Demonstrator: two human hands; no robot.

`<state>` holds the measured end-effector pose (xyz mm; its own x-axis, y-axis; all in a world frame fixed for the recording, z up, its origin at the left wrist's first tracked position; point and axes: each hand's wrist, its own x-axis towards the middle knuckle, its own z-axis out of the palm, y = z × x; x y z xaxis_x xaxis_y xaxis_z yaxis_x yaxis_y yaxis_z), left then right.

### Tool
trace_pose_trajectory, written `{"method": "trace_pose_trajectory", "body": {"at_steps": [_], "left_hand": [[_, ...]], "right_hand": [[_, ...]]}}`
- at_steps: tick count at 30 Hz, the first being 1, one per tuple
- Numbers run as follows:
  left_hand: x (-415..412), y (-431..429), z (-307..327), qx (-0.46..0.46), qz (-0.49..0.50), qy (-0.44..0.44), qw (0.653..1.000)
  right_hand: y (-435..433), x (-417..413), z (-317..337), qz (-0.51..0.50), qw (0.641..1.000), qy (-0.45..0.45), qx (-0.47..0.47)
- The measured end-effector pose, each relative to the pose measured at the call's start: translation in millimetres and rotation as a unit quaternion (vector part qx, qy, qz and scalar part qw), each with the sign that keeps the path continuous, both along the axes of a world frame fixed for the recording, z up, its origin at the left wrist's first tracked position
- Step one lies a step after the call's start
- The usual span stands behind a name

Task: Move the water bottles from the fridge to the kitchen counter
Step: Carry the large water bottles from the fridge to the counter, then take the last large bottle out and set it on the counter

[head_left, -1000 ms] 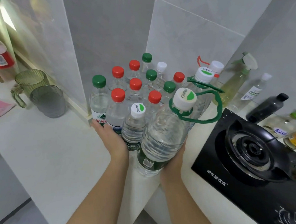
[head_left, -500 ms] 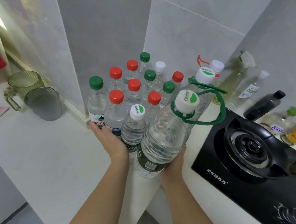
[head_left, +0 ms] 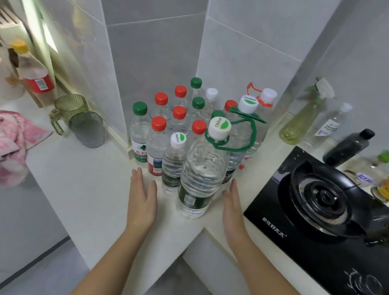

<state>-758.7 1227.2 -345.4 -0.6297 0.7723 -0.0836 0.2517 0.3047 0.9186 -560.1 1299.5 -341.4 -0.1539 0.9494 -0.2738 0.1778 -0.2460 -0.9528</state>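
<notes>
Both hands rest flat on the bench (head_left: 85,184), left hand (head_left: 142,200) and right hand (head_left: 234,207), fingers (head_left: 138,177) extended and holding nothing, either side of the nearest large bottle (head_left: 200,171). It looks full, so likely heavy; its thin ribbed wall would dent under a squeeze, so the stiff neck or green carry loop (head_left: 242,137) seems the safer hold. Beside it stands a small white-capped bottle (head_left: 174,162). Behind, in the tiled corner, the cluster of water bottles (head_left: 179,122) shows about six red caps, four green, and two more large handled ones; some are hidden.
</notes>
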Motion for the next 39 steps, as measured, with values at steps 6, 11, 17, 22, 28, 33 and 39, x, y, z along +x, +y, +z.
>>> {"method": "trace_pose_trajectory", "body": {"at_steps": [6, 11, 17, 22, 28, 33, 39], "left_hand": [[13, -54, 17, -0.313, -0.056, 0.242, 0.917], [53, -91, 52, -0.404, -0.020, 0.355, 0.843], [109, -131, 100, -0.376, 0.027, 0.382, 0.844], [143, -164, 138, -0.304, 0.091, 0.394, 0.863], [165, -218, 151, -0.250, 0.160, 0.425, 0.855], [183, -275, 156, -0.250, 0.211, 0.433, 0.840], [219, -373, 161, -0.271, 0.291, 0.453, 0.798]], "right_hand": [[-2, 49, 5, 0.228, 0.889, -0.390, 0.074], [-8, 70, 33, 0.342, 0.756, -0.533, 0.165], [-27, 74, 79, 0.415, 0.700, -0.499, 0.298], [-59, 66, 121, 0.442, 0.671, -0.435, 0.407], [-99, 52, 148, 0.484, 0.642, -0.376, 0.461], [-151, 43, 161, 0.530, 0.601, -0.344, 0.489], [-241, 41, 173, 0.569, 0.557, -0.275, 0.539]]}}
